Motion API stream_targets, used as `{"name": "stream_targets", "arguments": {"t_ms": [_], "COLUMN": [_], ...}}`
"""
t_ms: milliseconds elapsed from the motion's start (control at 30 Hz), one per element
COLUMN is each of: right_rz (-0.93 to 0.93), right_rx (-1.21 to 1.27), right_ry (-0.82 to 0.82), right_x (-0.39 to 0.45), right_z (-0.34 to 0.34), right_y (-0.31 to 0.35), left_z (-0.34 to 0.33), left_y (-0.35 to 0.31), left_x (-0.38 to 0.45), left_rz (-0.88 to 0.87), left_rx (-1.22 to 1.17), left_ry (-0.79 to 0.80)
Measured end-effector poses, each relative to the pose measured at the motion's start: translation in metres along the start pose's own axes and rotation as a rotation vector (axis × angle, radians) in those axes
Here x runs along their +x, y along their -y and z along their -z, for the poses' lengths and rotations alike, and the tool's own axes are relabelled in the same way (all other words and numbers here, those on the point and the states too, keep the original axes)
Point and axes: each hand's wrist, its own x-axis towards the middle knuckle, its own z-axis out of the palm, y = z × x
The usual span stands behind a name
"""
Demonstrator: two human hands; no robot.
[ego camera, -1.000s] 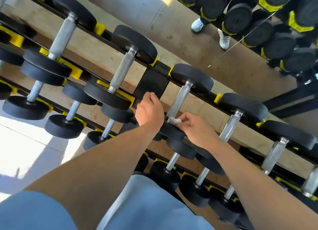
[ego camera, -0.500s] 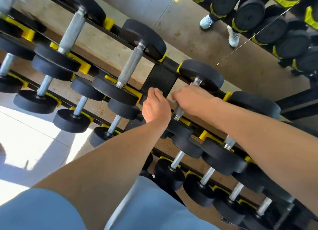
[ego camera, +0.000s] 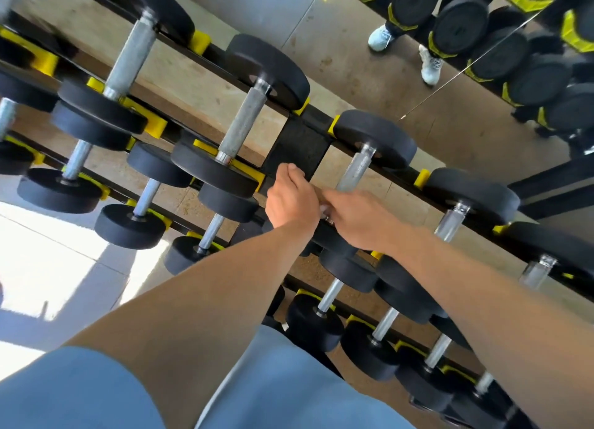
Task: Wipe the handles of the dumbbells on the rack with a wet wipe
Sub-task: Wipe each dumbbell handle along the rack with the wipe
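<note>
Right hand (ego camera: 356, 221) fingers curl around the handle (ego camera: 355, 171) slanting up-right; left hand (ego camera: 291, 200) fingers hidden

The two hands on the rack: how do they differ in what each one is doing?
The left hand rests curled on the black rack plate; the right hand wraps the dumbbell handle at its lower end. A sliver of white wipe shows only by the right hand. Both reach the top shelf.
</note>
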Motion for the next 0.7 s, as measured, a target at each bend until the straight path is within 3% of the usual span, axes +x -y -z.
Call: {"name": "stream_targets", "arguments": {"t_ms": [133, 333, 433, 533, 600, 700], "right_rz": [-0.377, -0.956, -0.951, -0.904, -0.835, -0.671], "right_rx": [0.669, 0.884, 1.235, 1.263, 1.133, 0.777], "right_ry": [-0.079, -0.765, -0.744, -0.768, -0.795, -0.665], "right_x": [-0.043, -0.026, 0.019, 0.042, 0.030, -0.005], "right_z": [-0.025, -0.017, -0.014, -0.018, -0.021, -0.035], "right_y": [-0.020, -0.045, -0.044, -0.031, -0.017, -0.005], "left_z": [0.001, 0.001, 0.001, 0.001, 0.001, 0.000], "left_y": [0.001, -0.001, 0.000, -0.002, -0.001, -0.001], "left_x": [-0.001, -0.001, 0.001, 0.001, 0.002, 0.002], "left_rz": [-0.013, -0.037, -0.028, -0.043, -0.048, -0.053], "left_rx": [0.020, 0.056, 0.060, 0.074, 0.084, 0.096], "left_ry": [0.026, 0.046, 0.051, 0.054, 0.051, 0.065]}}
